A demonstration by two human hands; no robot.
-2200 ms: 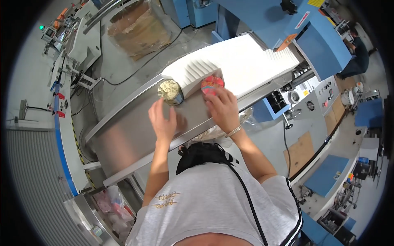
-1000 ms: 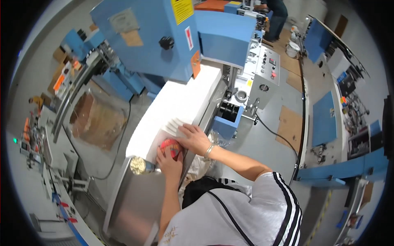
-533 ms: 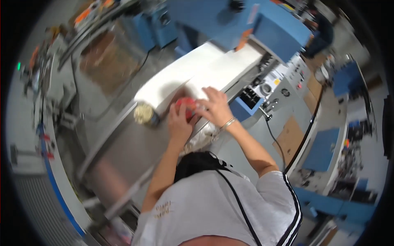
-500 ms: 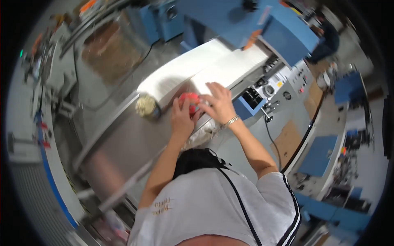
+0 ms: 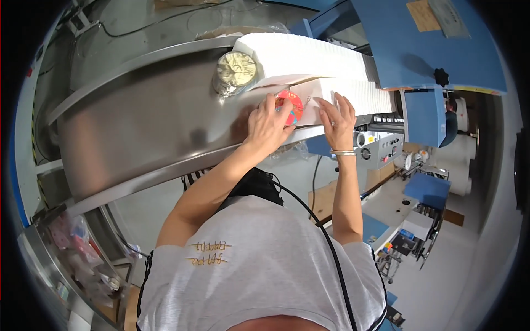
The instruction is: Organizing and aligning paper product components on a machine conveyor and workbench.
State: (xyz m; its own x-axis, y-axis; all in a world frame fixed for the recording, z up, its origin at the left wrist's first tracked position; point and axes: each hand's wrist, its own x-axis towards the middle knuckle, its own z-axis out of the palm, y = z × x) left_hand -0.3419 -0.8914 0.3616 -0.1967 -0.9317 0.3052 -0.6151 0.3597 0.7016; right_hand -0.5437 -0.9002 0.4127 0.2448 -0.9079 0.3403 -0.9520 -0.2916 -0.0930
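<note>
My left hand (image 5: pixel 266 126) is closed with its fingers around a small round red-and-pink piece (image 5: pixel 293 105) with a touch of blue. It is held above the steel worktop (image 5: pixel 160 121), against the near end of a row of white sheets or packets (image 5: pixel 359 94) standing on edge. Over that same row's end is my right hand (image 5: pixel 338 122), fingers bent and apart, wearing a silver bracelet; I see nothing plainly gripped in it. A longer white row (image 5: pixel 309 55) lies behind. Left of it stands a round container (image 5: pixel 234 73) with a crinkled pale gold top.
A raised steel rim (image 5: pixel 138 62) borders the worktop's far side. Blue machine housing (image 5: pixel 430 49) with a black knob rises at the right, above a grey control panel (image 5: pixel 381 150). Bagged items (image 5: pixel 77 243) sit lower left. Part of another person (image 5: pixel 451 122) shows behind the machine.
The view has swung, so the worktop now lies more level. My right hand has come away from the red piece and moved right over the white row; the left keeps the piece.
</note>
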